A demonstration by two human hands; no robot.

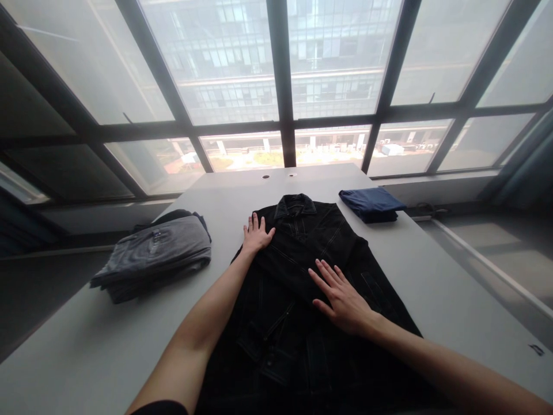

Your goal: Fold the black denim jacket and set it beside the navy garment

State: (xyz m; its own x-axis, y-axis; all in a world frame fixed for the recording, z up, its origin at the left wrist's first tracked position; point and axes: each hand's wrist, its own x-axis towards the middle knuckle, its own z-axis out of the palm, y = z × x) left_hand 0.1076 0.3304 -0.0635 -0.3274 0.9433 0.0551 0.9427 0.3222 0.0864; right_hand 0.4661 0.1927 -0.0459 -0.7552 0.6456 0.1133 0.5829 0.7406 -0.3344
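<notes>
A black denim jacket point(298, 276) with pale stitching lies spread on the white table, its collar point(296, 206) at the far end. Its sleeves are folded in across the front, and the cuffs point(276, 364) rest low on the body. My left hand point(257, 233) lies flat on the shoulder at the left, fingers spread. Over the middle right of the jacket, my right hand point(341, 297) is stretched out palm down, fingers apart. Neither hand grips the cloth. The jacket's lower end fades into dark shadow near the bottom of the view.
On the left of the table point(173, 328) is a stack of grey and black folded clothes point(158, 248). A smaller pile of navy and black folded clothes point(371, 203) sits at the far right. Two cable holes point(266, 177) are near the back edge, before large windows point(337, 57).
</notes>
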